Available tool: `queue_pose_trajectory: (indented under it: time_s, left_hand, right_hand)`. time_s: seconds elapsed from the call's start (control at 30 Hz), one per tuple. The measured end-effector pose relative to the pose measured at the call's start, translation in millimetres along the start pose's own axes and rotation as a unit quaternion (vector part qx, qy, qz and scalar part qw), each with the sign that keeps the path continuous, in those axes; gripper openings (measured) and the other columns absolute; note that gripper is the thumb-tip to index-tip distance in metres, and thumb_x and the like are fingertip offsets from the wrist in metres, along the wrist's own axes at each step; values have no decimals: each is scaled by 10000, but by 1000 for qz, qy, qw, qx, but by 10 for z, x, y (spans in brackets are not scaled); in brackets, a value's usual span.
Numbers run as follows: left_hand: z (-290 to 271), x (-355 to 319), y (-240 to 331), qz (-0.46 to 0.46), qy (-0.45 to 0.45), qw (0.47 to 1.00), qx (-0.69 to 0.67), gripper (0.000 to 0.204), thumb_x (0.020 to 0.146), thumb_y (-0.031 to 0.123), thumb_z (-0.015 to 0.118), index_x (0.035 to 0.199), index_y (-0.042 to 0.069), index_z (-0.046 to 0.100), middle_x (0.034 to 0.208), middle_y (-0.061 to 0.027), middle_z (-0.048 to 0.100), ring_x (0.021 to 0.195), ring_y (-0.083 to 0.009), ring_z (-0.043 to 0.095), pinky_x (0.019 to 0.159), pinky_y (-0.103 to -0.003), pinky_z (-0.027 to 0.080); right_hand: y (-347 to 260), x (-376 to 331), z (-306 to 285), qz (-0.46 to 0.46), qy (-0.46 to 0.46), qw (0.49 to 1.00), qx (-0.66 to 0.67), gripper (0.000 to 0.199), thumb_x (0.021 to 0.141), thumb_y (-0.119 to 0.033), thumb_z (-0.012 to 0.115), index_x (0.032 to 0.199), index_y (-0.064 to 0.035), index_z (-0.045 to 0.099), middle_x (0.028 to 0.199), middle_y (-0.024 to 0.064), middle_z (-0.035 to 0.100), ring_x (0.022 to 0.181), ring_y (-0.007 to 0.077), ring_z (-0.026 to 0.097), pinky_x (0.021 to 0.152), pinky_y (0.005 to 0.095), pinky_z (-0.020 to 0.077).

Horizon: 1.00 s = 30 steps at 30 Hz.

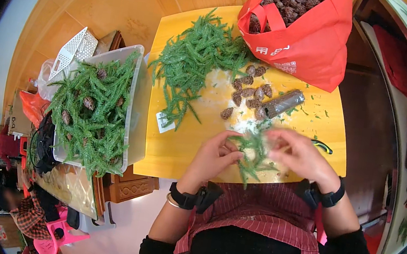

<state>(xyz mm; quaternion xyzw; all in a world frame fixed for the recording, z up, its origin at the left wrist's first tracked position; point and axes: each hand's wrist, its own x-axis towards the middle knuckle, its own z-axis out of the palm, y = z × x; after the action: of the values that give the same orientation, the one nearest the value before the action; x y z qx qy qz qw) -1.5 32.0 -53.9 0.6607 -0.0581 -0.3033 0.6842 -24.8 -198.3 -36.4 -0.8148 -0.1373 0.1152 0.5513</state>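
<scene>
A: What state was the left hand (215, 155) in?
B: Thumb and fingers were pinched on the left side of a green sprig (250, 157).
A: And the right hand (300, 154)?
B: At the sprig's right side, blurred; could not tell whether its fingers were together or apart.
A: Where was the sprig?
B: Between both hands, over the near part of the yellow table (173, 154).
A: Surroundings?
B: Brown pine cones (259, 94) lay beyond it, beside a dark roll (283, 103). A red bag (314, 54) stood at the far right corner, a greenery heap (193, 54) to its left.
</scene>
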Motion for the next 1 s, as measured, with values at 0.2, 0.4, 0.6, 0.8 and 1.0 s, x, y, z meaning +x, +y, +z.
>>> queue_pose_trajectory:
  time_s: [0.2,0.4,0.6,0.8,1.0]
  left_hand:
    - [-201,22,-193,122,110,942,293,363,778,30,601,1124,15,493,876,-72,555,775,-150,568,663,-248,474]
    - [-183,172,179,208,205,866,406,345,787,104,596,1106,17,497,971,-141,533,842,-244,559,725,-320,461]
    - [-165,408,233,146,189,837,493,340,765,95,590,1087,35,498,908,-173,520,787,-310,550,682,-360,459]
    - [-157,529,166,110,180,803,558,274,723,116,627,957,33,513,900,-171,491,790,-352,543,635,-416,454]
    - [-193,560,136,85,188,815,541,198,709,72,622,874,19,528,856,-170,532,780,-344,557,665,-391,458]
  right_hand:
    - [-46,506,-151,-61,127,958,-251,101,751,-85,587,842,-41,590,774,106,576,671,246,574,616,322,455]
    - [20,870,-152,-50,73,910,-406,67,695,-95,604,761,-89,595,746,83,583,718,282,580,620,370,458]
    - [102,978,-87,-70,43,875,-478,66,653,-107,626,708,-96,592,746,69,580,729,259,589,619,358,466]
    - [116,1031,-132,-79,30,888,-452,82,624,-103,640,687,-98,587,749,59,568,728,257,580,614,357,464]
    - [98,1027,-191,-66,25,901,-429,100,618,-124,660,681,-100,586,742,53,569,732,254,574,624,359,458]
